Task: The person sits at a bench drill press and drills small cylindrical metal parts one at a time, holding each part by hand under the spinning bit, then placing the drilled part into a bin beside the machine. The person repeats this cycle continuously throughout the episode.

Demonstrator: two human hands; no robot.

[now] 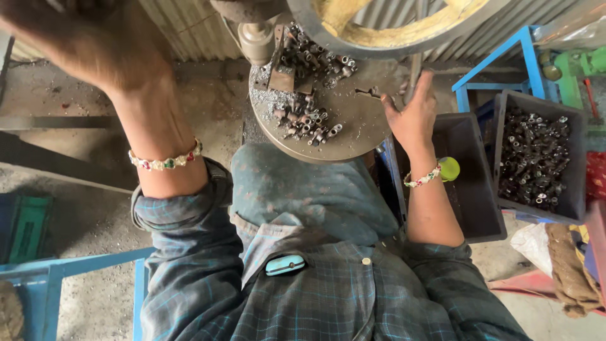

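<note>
Setting: workshop floor of bare, dusty concrete, seen from above; corrugated metal sheeting (189,28) is seen at the far side.
Surface: round metal surface (353,120) of a machine, set just beyond the seated person's knees; metal filings are scattered over its far left part.
Machine parts: a large ring-shaped wheel with a yellowed inner face (391,25) is seen above the surface; a vertical metal rod (415,72) stands at the right edge.
Workpieces on surface: small tubular metal pieces (307,120) are heaped in a near cluster, with a second cluster (319,57) farther off by the machine head.
Left hand: left hand (82,44) is raised high at the far left, blurred; its grip cannot be told, and nothing is seen held in it.
Right hand: right hand (413,113) is laid at the right edge of the surface, its fingers spread loosely against the rod; nothing is closed upon.
Progress, judged: a good many pieces are lying on the surface; which are finished cannot be told. The dark bin at the right (536,158) is well filled with like pieces, while the nearer dark bin (470,189) appears nearly bare, so much appears left.
Containers: both bins are rectangular, dark grey plastic, unlabelled; a blue metal frame (499,63) is set behind them.
Other items: a yellow-green round object (450,168) is seen just beside the right wrist; a green crate (25,227) is placed at the near left; sacking (568,271) is bundled at the near right.
Labels and signs: none are made out on any container or wall.
</note>
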